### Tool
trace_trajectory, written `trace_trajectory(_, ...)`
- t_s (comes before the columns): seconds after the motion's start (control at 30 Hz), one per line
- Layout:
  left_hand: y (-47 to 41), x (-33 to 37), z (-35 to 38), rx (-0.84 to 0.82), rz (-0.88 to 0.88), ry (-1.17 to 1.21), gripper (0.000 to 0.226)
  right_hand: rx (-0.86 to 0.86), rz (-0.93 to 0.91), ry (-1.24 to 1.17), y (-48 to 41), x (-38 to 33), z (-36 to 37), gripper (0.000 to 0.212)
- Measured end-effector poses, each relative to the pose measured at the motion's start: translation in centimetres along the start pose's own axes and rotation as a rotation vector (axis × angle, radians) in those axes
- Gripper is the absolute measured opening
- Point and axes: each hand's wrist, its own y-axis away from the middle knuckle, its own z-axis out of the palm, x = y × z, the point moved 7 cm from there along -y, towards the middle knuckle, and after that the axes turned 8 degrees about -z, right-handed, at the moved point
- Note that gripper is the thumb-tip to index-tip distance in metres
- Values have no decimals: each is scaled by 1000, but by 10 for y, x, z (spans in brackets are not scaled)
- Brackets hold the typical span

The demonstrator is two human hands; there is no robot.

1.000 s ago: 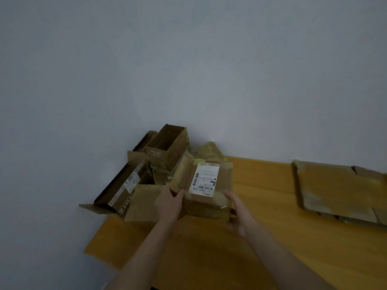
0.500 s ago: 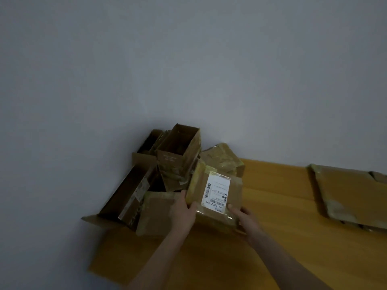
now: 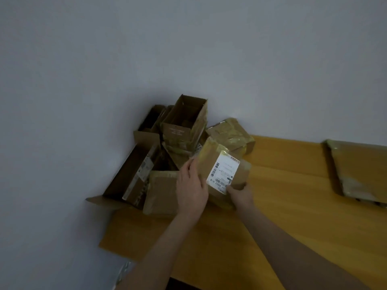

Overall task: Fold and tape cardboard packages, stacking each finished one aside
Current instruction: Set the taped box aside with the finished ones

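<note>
A taped brown cardboard package with a white shipping label sits tilted against the pile of boxes at the table's far left corner. My left hand grips its left side, fingers wrapped over the edge. My right hand holds its lower right corner from below. Behind it stand an open upright box and another taped package. A flat taped package lies under my left hand.
A long open box leans off the wooden table's left edge against the grey wall. Flattened cardboard lies at the far right of the table.
Both hands carried the labelled package further onto the pile and tilted it to the right. The view has shifted, so the pile sits more to the right.
</note>
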Motion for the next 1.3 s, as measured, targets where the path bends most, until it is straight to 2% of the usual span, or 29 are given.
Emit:
trace_trajectory(0.13, 3, 39, 7, 83, 242, -101, 48, -129, -17, -14, 1, 3, 4, 80)
trace_trajectory(0.27, 17, 86, 35, 29, 397, -71, 40, -243, -166, 41, 0, -23, -32, 60)
trace_trajectory(0.37, 24, 128, 68, -53, 381, -63, 38, -129, -175, 233, -18, -33, -96, 61)
trace_trajectory(0.5, 41, 196, 136, -236, 365, -112, 41, 75, -145, 337, -51, -28, -213, 45)
trace_trajectory(0.63, 63, 259, 225, -414, 224, -49, 43, 194, -140, 348, -90, -7, -327, 41)
trace_trajectory(0.73, 81, 297, 294, -546, 56, 23, 60, 219, -80, 393, -123, 17, -411, 46)
trace_trajectory(0.83, 91, 317, 350, -635, -152, 118, 86, 339, -20, 423, -146, 38, -505, 61)
trace_trajectory(0.9, 88, 323, 376, -651, -285, 169, 92, 402, 11, 431, -166, 55, -557, 75)
trace_trajectory(0.97, 88, 325, 390, -647, -383, 185, 77, 320, 39, 348, -185, 68, -580, 82)
trace_trajectory(1.03, 85, 333, 386, -568, -360, 128, 49, 238, 48, 271, -197, 71, -583, 76)
trace_trajectory(1.1, 79, 354, 367, -465, -307, 121, 29, 234, 29, 274, -203, 61, -587, 71)
trace_trajectory(1.17, 70, 377, 347, -433, -284, 224, 29, 203, 16, 171, -209, 50, -590, 68)
trace_trajectory(1.23, 67, 397, 334, -460, -298, 331, 30, 79, -15, 18, -210, 39, -581, 52)
trace_trajectory(1.3, 70, 413, 321, -449, -290, 393, 30, 13, -70, 9, -205, 29, -573, 46)
